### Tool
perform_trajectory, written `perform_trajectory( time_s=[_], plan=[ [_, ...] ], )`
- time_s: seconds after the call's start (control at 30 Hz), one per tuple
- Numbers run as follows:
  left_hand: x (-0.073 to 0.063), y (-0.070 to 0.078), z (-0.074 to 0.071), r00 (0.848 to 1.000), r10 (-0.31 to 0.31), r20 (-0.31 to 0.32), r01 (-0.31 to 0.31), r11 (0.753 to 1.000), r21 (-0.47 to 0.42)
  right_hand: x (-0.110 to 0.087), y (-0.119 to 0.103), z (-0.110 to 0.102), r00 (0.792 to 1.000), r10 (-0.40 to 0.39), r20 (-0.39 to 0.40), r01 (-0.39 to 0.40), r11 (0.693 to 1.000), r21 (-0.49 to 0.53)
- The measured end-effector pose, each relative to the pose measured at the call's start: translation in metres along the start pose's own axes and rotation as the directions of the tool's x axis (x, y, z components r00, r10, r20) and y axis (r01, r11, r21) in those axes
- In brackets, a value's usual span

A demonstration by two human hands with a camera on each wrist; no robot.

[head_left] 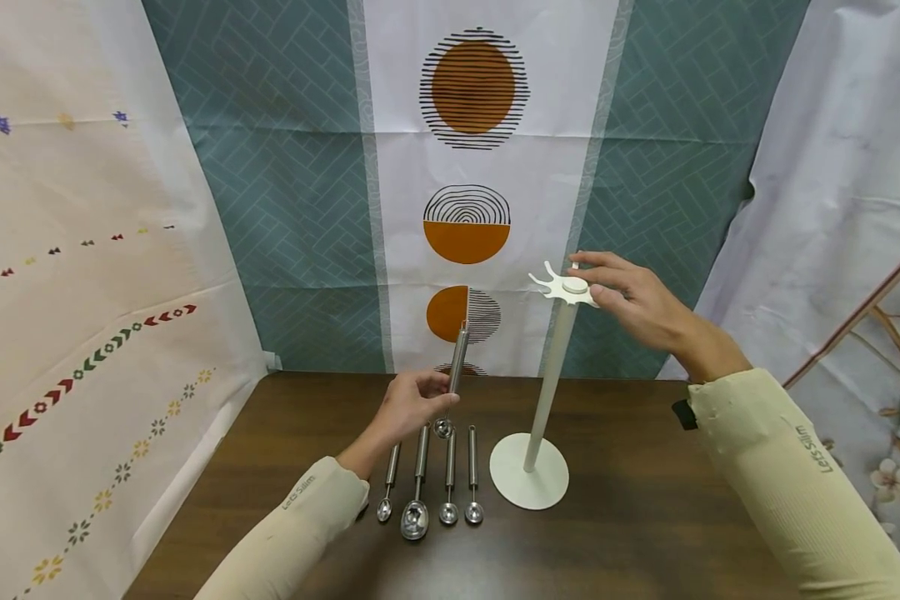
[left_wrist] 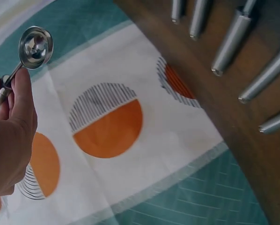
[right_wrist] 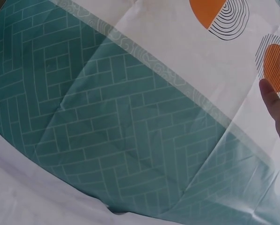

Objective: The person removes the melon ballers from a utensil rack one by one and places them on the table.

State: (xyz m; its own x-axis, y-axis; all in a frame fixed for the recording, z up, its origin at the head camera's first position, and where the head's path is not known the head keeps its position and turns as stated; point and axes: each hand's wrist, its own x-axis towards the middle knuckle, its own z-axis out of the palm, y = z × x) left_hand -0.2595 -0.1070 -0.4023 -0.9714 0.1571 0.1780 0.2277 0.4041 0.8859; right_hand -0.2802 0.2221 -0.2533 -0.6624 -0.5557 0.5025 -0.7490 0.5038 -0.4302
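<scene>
In the head view, my left hand (head_left: 412, 406) pinches the handle of a steel scoop (head_left: 457, 362), held upright above the table with its bowl down. The left wrist view shows the scoop's small round bowl (left_wrist: 35, 47) beyond the fingertips. A white utensil stand (head_left: 547, 392) has a round base, a tall post and a top ring of curved hooks (head_left: 549, 285). Over that top my right hand (head_left: 630, 302) lies with thumb and fingers spread at its right side, hiding several hooks. The right wrist view catches only part of this hand.
More steel scoops lie in a row on the brown table (head_left: 615, 517), left of the stand, including one with a larger oval bowl (head_left: 415, 520). Patterned cloth (head_left: 300, 208) hangs behind the table and along both sides.
</scene>
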Motion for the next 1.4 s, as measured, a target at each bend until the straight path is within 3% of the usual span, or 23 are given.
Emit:
perform_trajectory(
  time_s=[0.53, 0.77, 0.97, 1.4],
  plan=[
    [-0.018, -0.048, -0.02, 0.987, -0.135, -0.083, 0.126, 0.986, -0.107, 0.0, 0.002, 0.001, 1.0, -0.014, -0.015, 0.014, 1.0, -0.003],
    [-0.025, -0.067, -0.035, 0.98, -0.153, -0.126, 0.143, 0.986, -0.08, -0.002, 0.003, 0.002, 1.0, -0.011, -0.023, 0.01, 1.0, -0.008],
    [-0.03, -0.083, -0.046, 0.965, -0.221, -0.139, 0.211, 0.974, -0.083, -0.002, 0.003, 0.002, 1.0, -0.009, -0.023, 0.009, 1.0, -0.01],
    [-0.047, -0.123, -0.065, 0.939, -0.283, -0.195, 0.292, 0.956, 0.018, -0.002, 0.004, 0.002, 1.0, -0.009, -0.023, 0.009, 1.0, -0.022]
  ],
)
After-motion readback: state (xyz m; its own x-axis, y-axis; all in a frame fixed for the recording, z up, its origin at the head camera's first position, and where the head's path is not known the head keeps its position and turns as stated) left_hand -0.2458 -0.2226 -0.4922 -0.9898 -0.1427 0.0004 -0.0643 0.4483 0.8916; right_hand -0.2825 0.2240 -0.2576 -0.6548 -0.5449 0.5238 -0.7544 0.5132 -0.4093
